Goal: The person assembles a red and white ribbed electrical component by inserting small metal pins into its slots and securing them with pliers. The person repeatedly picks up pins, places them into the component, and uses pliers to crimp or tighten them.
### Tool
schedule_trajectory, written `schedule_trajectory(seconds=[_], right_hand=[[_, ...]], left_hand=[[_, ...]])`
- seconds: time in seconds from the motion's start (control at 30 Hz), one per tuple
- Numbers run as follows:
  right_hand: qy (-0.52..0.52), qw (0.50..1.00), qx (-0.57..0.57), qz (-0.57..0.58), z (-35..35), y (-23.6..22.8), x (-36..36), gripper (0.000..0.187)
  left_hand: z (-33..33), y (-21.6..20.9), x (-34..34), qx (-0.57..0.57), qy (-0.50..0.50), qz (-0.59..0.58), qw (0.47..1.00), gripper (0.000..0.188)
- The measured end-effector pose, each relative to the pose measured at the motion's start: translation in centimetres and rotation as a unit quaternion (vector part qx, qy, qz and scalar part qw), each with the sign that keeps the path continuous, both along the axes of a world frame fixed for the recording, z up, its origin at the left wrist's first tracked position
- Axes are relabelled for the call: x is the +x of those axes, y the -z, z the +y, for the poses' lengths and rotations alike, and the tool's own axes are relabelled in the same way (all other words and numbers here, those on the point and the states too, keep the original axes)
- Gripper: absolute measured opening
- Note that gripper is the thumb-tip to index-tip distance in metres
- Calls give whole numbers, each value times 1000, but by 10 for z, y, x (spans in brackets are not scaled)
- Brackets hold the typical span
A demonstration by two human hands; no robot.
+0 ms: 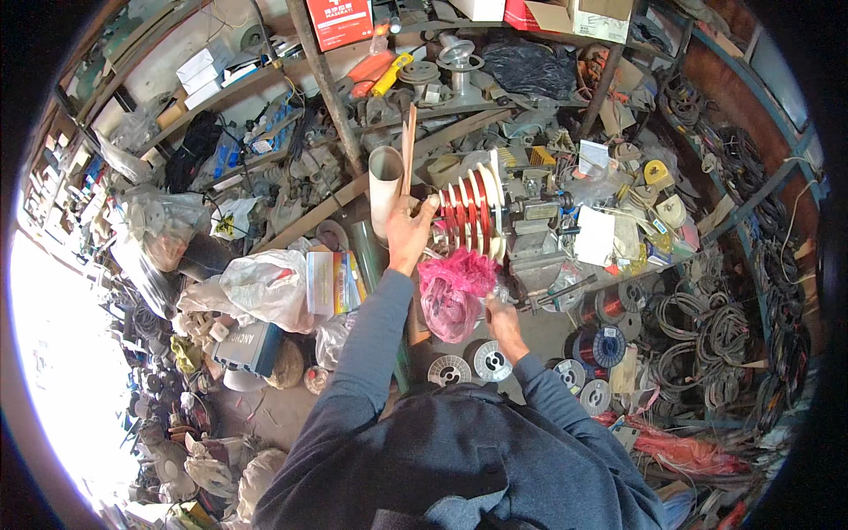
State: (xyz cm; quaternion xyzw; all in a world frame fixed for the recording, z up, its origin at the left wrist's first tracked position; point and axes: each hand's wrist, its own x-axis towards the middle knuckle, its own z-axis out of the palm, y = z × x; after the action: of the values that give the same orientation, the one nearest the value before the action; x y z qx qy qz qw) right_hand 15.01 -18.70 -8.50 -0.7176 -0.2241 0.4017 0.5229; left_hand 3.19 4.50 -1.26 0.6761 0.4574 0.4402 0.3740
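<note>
My left hand [408,233] is closed around the lower part of a thin wooden strip [409,146], with the thumb pointing up and right. Beside it stands an open-ended pale tube [385,187]. Just right of that hand, a row of white-flanged spools [468,212] carries reddish copper wire. Below the spools hangs a pink plastic bag [449,305], crumpled and partly see-through. My right hand [505,329] is closed near the bag's right side, its fingertips partly hidden; what it grips, if anything, does not show.
Two wire reels [492,360] lie on the floor before me, with a dark-blue reel [608,346] further right. Cable coils [707,340] crowd the right side. A blue case [248,346] and white bags [269,283] stand left. Cluttered shelves and a slanting post [325,84] rise ahead.
</note>
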Motion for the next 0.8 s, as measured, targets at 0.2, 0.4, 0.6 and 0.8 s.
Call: schedule_trajectory(seconds=[0.2,0.4,0.6,0.8], right_hand=[[1,994,112,11,3,-15,8,51],[14,999,23,-39,1,-8,0,52],[-15,984,169,-51,1,-27,2,54],[17,993,-28,115,-9,-4,0,42]], left_hand=[[18,13,4,-152,141,-170,963,23],[-25,9,-16,-266,205,-154,929,31],[-49,-16,-29,-185,284,-193,921,23],[-8,-27,-2,-58,-35,21,998,42]])
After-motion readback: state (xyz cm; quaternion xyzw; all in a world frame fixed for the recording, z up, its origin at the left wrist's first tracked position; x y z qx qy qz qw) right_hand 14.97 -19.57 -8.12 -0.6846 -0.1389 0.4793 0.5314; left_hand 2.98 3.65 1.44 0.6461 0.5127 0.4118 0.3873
